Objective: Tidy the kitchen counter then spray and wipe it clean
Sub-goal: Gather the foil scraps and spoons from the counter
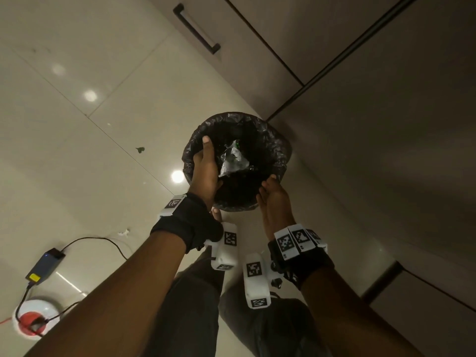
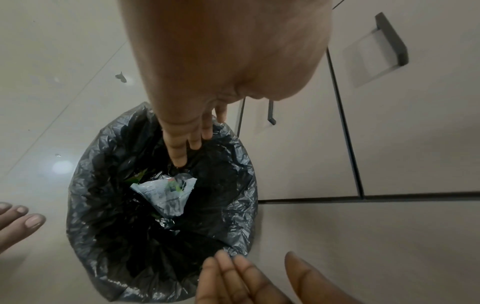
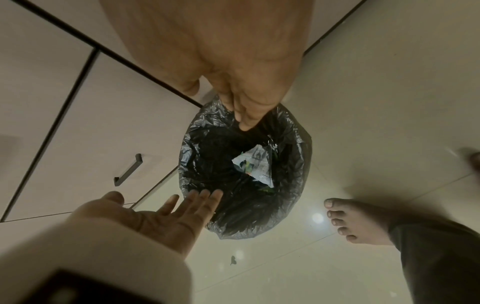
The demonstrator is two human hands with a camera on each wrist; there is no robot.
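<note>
bin [image 1: 279,153]: on floor by cabinet, black liner, mouth up
wrapper [image 1: 233,162]: lying inside bin, below both hands, long axis tilted
L hand [image 1: 206,168]: over bin's left rim, fingers straight, holds nothing (nearer wrapper)
R hand [image 1: 273,199]: at bin's near rim, fingers relaxed, empty

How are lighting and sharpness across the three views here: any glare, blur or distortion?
Head view: dim, with lamp glare spots on the floor tiles; the bin liner interior is near black. Left wrist view: brighter, the left hand looms large and soft. Right wrist view: dim, the wrist mount at bottom left blurred, cabinet lines bowed.
</note>
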